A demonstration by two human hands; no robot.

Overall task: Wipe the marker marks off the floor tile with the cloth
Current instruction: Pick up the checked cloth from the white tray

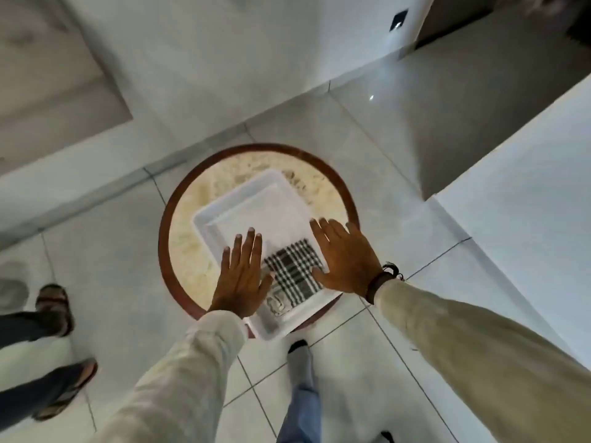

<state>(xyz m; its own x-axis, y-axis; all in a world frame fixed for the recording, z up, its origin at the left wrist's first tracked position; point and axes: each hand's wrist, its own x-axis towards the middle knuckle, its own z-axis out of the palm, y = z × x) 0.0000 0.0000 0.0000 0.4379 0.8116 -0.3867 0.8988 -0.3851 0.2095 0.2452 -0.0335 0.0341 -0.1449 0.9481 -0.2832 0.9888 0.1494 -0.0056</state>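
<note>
You are holding both hands flat and spread wide, gripping nothing: the left hand [240, 276] and right hand [347, 259] are flanking the checked cloth [292, 273], which is lying folded in the white tray [220, 215] at frame centre, probably readying to lift it.

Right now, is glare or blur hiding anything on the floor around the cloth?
Head view: small glare spots on the floor tile beyond the table; wide-angle bending at the edges; motion blur softens the checked cloth and white tray; no marker marks discernible.
</note>
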